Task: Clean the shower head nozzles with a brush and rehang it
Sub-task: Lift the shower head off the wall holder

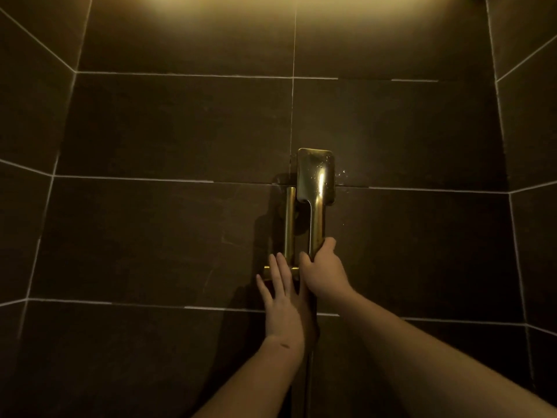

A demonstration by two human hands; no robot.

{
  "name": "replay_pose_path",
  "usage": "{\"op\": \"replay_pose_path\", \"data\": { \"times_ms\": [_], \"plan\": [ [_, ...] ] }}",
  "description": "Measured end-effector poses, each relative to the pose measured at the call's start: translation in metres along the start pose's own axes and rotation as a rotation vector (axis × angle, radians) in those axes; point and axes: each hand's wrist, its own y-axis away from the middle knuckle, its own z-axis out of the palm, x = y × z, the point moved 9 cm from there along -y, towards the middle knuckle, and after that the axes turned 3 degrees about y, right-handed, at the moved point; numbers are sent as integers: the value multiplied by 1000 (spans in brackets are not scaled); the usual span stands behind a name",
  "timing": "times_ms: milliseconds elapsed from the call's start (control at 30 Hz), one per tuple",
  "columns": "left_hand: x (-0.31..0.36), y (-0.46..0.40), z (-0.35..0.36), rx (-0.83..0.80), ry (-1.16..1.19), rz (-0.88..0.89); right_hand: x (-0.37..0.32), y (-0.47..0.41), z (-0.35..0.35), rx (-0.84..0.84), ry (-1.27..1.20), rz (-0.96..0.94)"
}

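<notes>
A gold hand shower head (316, 176) with a rectangular head stands upright against the dark tiled wall, water drops on its back. My right hand (324, 271) grips the lower part of its handle. Just to the left runs a gold vertical rail (290, 224) with a holder bracket (266, 271) at its foot. My left hand (278, 300) lies with straight fingers over that bracket, touching it. The hose (309, 372) drops down between my forearms. The nozzle face is turned away, and no brush is in view.
Large dark wall tiles (168, 128) with pale grout lines fill the view, with side walls angling in at left and right. Water drops spot the wall (343, 173) beside the shower head. Light falls from the top.
</notes>
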Motion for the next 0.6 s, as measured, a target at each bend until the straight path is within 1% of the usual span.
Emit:
{"op": "replay_pose_path", "data": {
  "times_ms": [67,133,267,333,400,500,600],
  "plan": [
    [-5,-4,5,55,80,-18,8,-1,5,33,-64,-58],
    [-10,-5,8,96,124,-10,7,0,6,26,-127,-100],
    [-10,-6,8,103,231,40,-1,-2,3,-49,-172,-182],
    [-10,-9,12,179,306,35,-2,-5,1,-79,-172,-216],
    [-11,-10,11,311,362,27,-3,-5,0,-83,-184,-247],
    [-14,-8,11,400,378,22,-10,-6,-2,-50,-174,-278],
    [-16,-8,11,420,370,18,-28,-16,-20,64,-188,-296]
  ]
}}
